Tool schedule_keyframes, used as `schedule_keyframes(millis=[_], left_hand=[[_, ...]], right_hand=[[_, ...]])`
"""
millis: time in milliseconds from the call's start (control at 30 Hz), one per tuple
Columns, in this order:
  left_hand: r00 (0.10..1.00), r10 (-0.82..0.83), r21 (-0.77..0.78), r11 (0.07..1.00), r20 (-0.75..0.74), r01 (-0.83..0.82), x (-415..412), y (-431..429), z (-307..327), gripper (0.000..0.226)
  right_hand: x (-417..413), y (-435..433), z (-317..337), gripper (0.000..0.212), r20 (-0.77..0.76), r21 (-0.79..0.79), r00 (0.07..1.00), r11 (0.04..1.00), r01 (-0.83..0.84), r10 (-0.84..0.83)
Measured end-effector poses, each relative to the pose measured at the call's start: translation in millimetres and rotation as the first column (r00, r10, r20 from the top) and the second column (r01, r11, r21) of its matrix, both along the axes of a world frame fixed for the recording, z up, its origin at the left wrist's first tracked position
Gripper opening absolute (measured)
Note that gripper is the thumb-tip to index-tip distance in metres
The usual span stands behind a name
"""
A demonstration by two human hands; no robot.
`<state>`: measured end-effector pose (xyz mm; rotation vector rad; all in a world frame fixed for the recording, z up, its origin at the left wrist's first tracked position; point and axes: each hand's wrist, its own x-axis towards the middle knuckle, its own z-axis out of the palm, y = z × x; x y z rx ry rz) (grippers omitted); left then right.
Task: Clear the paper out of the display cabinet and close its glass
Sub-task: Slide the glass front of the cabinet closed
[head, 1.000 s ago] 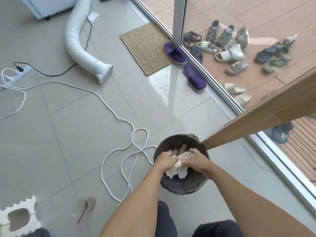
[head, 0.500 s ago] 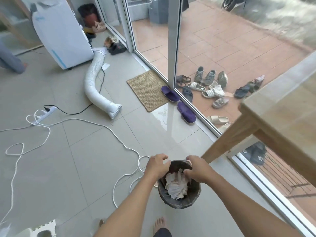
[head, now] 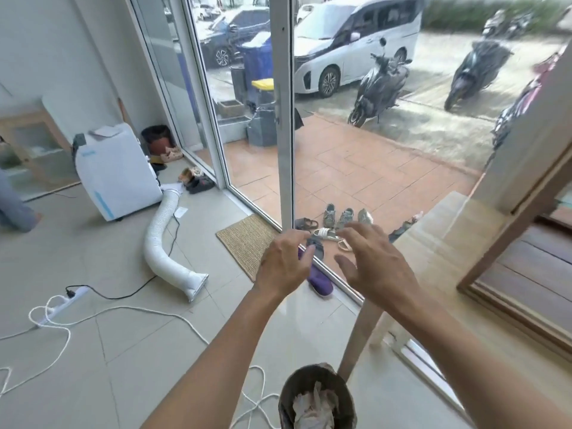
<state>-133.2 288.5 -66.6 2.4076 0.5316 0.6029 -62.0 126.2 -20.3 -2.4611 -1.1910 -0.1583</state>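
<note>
Two bare hands hover in mid-air above the grey tiled floor (head: 93,366), both empty with fingers spread: the left hand (head: 286,267) beside the right hand (head: 376,267), close together but not touching. Largest nearby is the light wooden table (head: 439,258) at right, one leg reaching the floor. Below the forearms stands the round dark bin lined with a black bag (head: 315,397), just beside that leg. Inside it lies the crumpled white paper (head: 314,408).
</note>
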Motion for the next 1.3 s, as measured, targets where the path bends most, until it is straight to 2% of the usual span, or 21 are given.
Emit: schedule_keyframes(millis=[133,300,467,633,800,1000,1167,1300], left_hand=[[0.969,-0.161,0.060,0.987,0.185,0.152,22.3,-29.4,59.2,0.034],[0.840,-0.407,0.068,0.909,0.358,0.411,52.3,-90.9,104.9,0.033],[0.636,-0.634,0.072,0.731,0.440,0.679,77.9,-180.9,122.6,0.028],[0.512,-0.753,0.029,0.573,0.412,0.819,101.1,-274.2,128.5,0.034],[0.456,-0.804,-0.092,0.458,0.381,0.884,117.0,-348.4,142.8,0.034],[0.438,-0.790,-0.403,0.267,0.429,0.875,143.9,-414.7,150.0,0.040],[0.396,-0.756,-0.616,-0.011,0.521,0.788,148.6,-441.8,160.2,0.051],[0.313,-0.770,-0.651,-0.170,0.556,0.740,145.4,-450.5,166.3,0.059]], right_hand=[[3.8,-37.1,58.6,0.042,0.267,0.184,0.953,0.978,0.095,-0.143],[1.1,-121.0,94.4,0.041,0.445,0.349,0.831,0.919,0.183,-0.335],[-2.5,-225.6,91.4,0.037,0.513,0.427,0.663,0.833,0.352,-0.544],[-5.2,-313.3,87.0,0.036,0.567,0.508,0.434,0.712,0.485,-0.700],[1.5,-371.7,84.3,0.043,0.586,0.583,0.255,0.619,0.526,-0.769],[20.3,-413.0,82.5,0.055,0.567,0.626,0.164,0.552,0.551,-0.807],[38.0,-427.2,81.5,0.057,0.553,0.651,0.098,0.503,0.569,-0.827],[47.0,-429.1,79.5,0.058,0.574,0.644,0.043,0.484,0.593,-0.817]])
